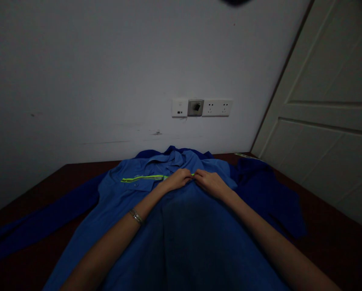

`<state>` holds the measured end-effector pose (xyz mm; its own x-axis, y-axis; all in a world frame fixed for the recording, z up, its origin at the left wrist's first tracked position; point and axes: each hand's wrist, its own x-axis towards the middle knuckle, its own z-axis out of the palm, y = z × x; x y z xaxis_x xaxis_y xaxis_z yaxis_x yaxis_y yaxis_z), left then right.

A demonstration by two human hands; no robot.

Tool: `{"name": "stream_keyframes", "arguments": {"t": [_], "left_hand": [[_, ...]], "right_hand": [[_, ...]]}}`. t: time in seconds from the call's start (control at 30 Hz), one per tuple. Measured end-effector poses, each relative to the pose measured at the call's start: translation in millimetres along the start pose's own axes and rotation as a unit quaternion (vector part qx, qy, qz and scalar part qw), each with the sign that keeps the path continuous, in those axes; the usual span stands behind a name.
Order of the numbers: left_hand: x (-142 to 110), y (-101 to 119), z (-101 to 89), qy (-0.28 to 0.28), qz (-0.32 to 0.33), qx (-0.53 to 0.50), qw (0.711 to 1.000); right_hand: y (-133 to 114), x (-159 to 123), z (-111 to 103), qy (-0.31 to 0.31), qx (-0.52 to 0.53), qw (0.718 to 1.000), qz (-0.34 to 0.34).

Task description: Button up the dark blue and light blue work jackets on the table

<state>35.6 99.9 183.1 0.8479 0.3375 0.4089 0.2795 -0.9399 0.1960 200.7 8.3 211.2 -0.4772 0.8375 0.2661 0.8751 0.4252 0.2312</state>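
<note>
Head view: blue work shirt (112, 204) laid out, its front apparently unfinished

The work shirt lies on a dark red-brown tabletop (74, 171), collar (167, 160) toward the wall (108, 81), chest facing up. The spreading-out looks largely done: one dark-blue sleeve (56, 214) reaches out straight on the left, and the chest pocket flap (140, 185) and yellow-green stripe (143, 178) lie in plain sight. The other sleeve (266, 198), on the right, is less tidy, lying broad and rumpled near the white door (329, 117).

What seems left is the middle of the front. There the left hand (179, 178), a bracelet (136, 217) on its wrist, and the right hand (209, 182) meet nearly fingertip to fingertip at the level of the stripe, each pinching the shirt's cloth. In this dim light I cannot tell whether a button sits between the fingers, so how much of the front is fastened remains uncertain
</note>
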Motion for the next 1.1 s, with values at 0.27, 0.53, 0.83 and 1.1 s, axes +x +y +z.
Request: {"name": "stream_keyframes", "arguments": {"t": [0.27,0.53,0.83,1.1], "left_hand": [[-1.5,-2.1,-1.5,0.013,0.003,0.011,1.000],[-3.0,-2.0,-0.7,0.011,-0.009,0.008,1.000],[-4.8,0.1,2.9,0.034,-0.037,-0.049,0.998],[-7.4,0.8,11.3,0.058,-0.045,-0.034,0.997]], "right_hand": [[4.7,-1.6,3.8,0.027,0.028,0.999,-0.010],[8.9,-1.4,8.3,0.024,0.093,0.995,-0.001],[15.7,-0.7,24.5,0.048,0.234,0.970,0.046],[19.0,5.4,38.1,0.048,0.382,0.915,0.118]]}}
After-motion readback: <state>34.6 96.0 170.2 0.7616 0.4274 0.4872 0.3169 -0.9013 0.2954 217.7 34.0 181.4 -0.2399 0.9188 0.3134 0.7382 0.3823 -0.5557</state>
